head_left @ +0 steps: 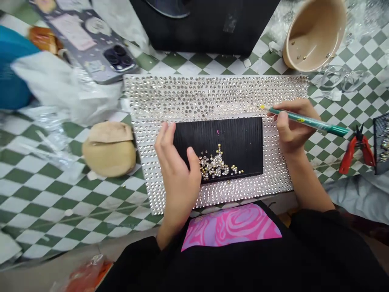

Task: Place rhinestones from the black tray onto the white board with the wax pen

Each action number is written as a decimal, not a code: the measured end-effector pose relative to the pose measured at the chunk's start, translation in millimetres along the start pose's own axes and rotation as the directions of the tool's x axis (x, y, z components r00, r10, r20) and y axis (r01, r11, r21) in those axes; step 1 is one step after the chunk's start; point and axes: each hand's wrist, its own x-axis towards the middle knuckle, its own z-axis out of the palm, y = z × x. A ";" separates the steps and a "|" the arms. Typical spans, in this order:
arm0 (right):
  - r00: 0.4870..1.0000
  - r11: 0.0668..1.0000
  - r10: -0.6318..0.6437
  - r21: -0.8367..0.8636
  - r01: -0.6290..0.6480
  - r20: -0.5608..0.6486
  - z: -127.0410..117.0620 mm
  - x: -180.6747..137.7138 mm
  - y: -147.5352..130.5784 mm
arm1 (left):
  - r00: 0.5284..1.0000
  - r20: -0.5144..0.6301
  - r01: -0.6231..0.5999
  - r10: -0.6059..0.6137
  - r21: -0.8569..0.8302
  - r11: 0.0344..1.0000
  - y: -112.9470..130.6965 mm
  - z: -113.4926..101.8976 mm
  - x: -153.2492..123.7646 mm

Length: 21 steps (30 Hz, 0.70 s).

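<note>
My right hand pinches a green pencil-like picker whose yellow tip points left, over the rhinestone-covered sheet. Rows of small shiny stones cover that white sheet. On top of it lies a black ridged tray, with a loose heap of silver and gold rhinestones near its front edge. My left hand grips the tray's left end, thumb over the top and fingers along the far left corner. Whether the tip carries a stone is too small to tell.
A phone and crumpled white plastic lie at the upper left, above a tan round object. Behind the sheet stands a black box. To the right are a beige cup holding a few stones and red-handled pliers.
</note>
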 end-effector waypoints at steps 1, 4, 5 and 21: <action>1.000 1.000 -0.007 0.005 0.007 0.003 0.4 0.1 2.0 | 1.000 -0.027 -0.010 0.009 -0.018 1.000 -2.7 1.7 1.5; 0.999 0.998 -0.044 0.039 0.044 -0.008 3.8 1.7 11.0 | 0.992 -0.125 -0.017 0.011 -0.045 0.999 -10.5 6.2 8.1; 0.998 0.997 -0.057 0.048 0.058 -0.011 5.5 2.6 15.1 | 0.988 -0.154 -0.025 0.019 -0.038 0.999 -12.5 7.0 10.9; 0.996 0.995 0.092 0.037 -0.092 0.001 27.5 23.7 56.1 | 0.976 -0.191 -0.094 0.103 0.054 0.994 -7.7 -2.4 39.4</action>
